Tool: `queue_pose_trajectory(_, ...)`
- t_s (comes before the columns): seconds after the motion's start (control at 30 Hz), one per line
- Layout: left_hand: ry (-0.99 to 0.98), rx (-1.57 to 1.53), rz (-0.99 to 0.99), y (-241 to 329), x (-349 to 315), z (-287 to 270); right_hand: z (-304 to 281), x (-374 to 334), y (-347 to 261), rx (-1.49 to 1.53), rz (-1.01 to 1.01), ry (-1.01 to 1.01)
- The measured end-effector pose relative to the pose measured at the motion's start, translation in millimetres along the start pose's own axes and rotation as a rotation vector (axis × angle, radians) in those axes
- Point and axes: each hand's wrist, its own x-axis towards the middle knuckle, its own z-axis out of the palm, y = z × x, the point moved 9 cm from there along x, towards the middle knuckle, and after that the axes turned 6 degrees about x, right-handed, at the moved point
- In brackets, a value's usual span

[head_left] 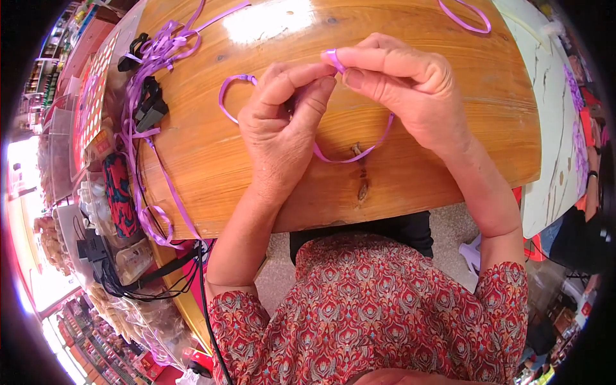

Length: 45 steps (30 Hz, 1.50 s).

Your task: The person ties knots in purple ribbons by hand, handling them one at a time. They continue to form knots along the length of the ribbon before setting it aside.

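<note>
1. The left hand (282, 128) and right hand (401, 90) meet over the middle of the wooden table (449, 160), both pinched shut on a thin purple ribbon (350, 157).
2. The ribbon loops out at 9 o'clock of the left hand and sags in a curve toward 6 o'clock beneath both hands; a small fold of it sits on the right fingertips (333, 59).
3. I judge it very light, limp and rather slick, so it is best held in a fingertip pinch close to the fold.
4. A tangle of more ribbon (154, 51) with black clips (151, 109) lies at 9 to 10 o'clock, well apart.
</note>
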Motion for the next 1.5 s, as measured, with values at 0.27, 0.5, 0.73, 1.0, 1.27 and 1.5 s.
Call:
queue_pose_trajectory(0.27, 0.015, -0.212, -0.174, -12.9, -2.0, 7.1, 8.4, -2.3, -23.9, -0.509, -0.329, 0.008)
queue_pose_trajectory(0.5, 0.07, -0.219, -0.226, -18.2, -6.9, 2.1, 6.3, -2.1, -6.7, -0.375, -0.043, -0.007)
queue_pose_trajectory(0.73, 0.001, -0.468, -0.311, -12.9, -8.0, 6.6, 10.3, -4.5, 19.3, 0.251, 0.303, -0.051)
queue_pose_trajectory(1.0, -0.115, -0.419, -0.525, -22.0, -14.0, 10.8, 20.2, -7.7, -29.0, -0.647, -0.325, -0.18)
queue_pose_trajectory(1.27, -0.324, -0.438, -0.648, -32.9, -16.2, 24.6, 14.3, 4.1, -66.7, -0.592, -0.213, -0.314)
queue_pose_trajectory(1.5, -0.425, -0.436, -0.665, -32.6, -22.3, 29.9, 3.8, 8.2, -66.9, -0.524, -0.144, -0.256)
